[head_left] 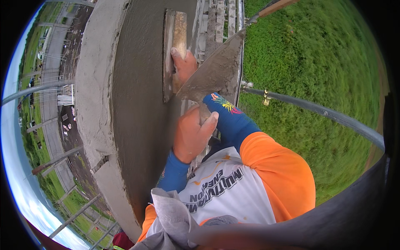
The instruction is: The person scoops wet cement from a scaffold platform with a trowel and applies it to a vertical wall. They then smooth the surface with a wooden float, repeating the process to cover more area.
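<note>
My right hand (184, 68) is closed around the wooden handle of a plastering float (168, 54). The float's long face lies against, or very close to, the dark wet plaster on the wall (137, 83). Nearer to me, my left hand (191, 135) grips the handle of a pointed trowel (216, 68), thumb along the top. Grey mortar coats the trowel's broad blade, which points away to the upper right, over part of my right forearm and wrist. Some of my right fingers are hidden behind the float's handle.
A pale concrete top edge (98, 75) runs along the wall's left. Scaffold planks (220, 21) lie beyond the trowel. A metal pipe with a clamp (308, 109) crosses above the grass (308, 54) far below. More pipes and concrete beams stand on the left.
</note>
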Motion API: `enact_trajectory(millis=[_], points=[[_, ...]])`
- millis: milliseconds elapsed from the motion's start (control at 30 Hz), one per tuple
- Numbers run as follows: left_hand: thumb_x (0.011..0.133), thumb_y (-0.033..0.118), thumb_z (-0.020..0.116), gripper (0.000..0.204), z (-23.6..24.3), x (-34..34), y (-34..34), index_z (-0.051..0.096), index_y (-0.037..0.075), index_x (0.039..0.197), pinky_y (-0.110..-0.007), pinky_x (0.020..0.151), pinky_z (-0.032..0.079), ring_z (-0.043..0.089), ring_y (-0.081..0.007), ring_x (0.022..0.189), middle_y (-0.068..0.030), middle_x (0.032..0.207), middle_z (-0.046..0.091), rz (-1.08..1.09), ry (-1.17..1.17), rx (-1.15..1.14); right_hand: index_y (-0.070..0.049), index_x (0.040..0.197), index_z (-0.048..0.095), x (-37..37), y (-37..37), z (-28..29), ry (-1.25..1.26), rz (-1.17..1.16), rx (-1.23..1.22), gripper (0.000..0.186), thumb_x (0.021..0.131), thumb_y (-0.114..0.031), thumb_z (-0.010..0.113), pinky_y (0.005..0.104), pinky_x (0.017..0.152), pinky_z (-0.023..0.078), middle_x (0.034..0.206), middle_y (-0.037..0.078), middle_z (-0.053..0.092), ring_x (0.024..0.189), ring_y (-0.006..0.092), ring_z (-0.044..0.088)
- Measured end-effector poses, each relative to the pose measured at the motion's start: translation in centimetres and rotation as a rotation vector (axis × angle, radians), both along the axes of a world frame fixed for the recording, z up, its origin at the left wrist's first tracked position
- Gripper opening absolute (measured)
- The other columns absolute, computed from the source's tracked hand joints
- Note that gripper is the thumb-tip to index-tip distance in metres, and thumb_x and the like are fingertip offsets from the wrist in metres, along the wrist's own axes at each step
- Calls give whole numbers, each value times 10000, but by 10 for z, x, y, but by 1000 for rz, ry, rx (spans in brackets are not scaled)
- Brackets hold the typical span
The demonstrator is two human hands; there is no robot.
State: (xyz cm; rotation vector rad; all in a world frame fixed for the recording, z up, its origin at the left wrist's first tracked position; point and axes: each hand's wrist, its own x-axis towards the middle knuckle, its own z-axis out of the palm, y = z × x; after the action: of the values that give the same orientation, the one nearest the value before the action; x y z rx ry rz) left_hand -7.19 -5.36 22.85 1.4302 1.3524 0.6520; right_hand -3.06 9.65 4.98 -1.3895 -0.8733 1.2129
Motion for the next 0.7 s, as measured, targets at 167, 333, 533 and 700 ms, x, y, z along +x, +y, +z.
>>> enact_trajectory(millis=[167,333,533,700], points=[[940,188,678,213,-18,5,0,649,-21,915,-393,654,481,603,-316,684,-172,805,640,-56,-7,35,-17,973,628,-1,53,-124,223,-109,-378,476,968,-492,673,346,606,460,766,14,588,668,139,550],[919,205,699,281,-44,35,12,579,-31,824,-445,637,449,577,-404,698,-215,779,587,-148,-95,138,-47,1079,631,-62,-124,-142,367,-34,-439,499,975,-535,647,330,617,461,868,35,614,672,136,553],[923,199,699,263,-33,30,13,614,-49,909,-447,681,475,591,-432,761,-232,831,613,-125,-26,116,-39,1023,623,-9,7,-121,345,45,-469,421,974,-455,657,378,569,484,752,54,587,622,172,563],[916,181,706,234,-12,11,-3,638,-40,957,-452,708,490,616,-419,793,-222,868,631,4,10,124,1,1080,655,51,172,-45,257,105,27,477,997,-466,612,415,715,545,934,157,676,818,264,674]])
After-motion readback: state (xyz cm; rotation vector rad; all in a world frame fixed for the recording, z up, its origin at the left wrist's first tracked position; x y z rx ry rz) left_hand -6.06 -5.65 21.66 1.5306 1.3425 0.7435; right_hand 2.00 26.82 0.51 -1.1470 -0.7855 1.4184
